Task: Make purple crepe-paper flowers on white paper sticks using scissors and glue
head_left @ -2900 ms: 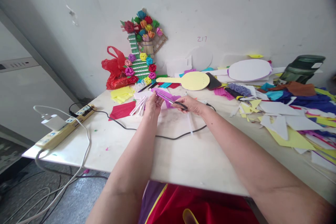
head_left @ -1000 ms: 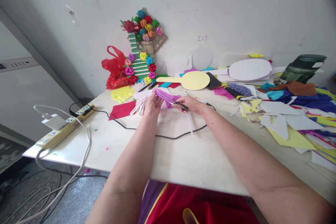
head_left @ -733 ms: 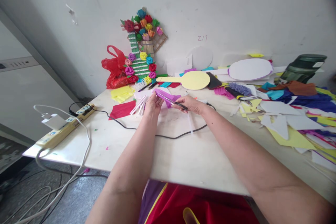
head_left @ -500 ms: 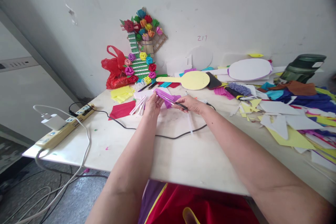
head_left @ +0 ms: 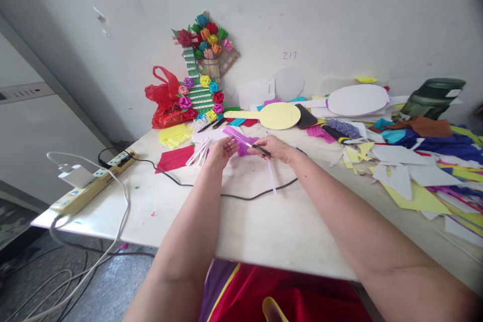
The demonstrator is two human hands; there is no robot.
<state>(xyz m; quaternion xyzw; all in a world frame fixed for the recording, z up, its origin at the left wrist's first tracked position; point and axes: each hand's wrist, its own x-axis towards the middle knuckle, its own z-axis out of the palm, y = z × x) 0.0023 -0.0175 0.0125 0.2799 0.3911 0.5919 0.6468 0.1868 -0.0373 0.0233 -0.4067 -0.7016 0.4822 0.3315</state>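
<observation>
Partly covered or cropped
The right hand covers part of the scissors; the left hand's contact with the purple crepe paper is unclear; paper scraps run past the right edge

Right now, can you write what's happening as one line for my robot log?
right hand: holds scissors | left hand: at purple paper | white sticks: on table, by red paper
</observation>
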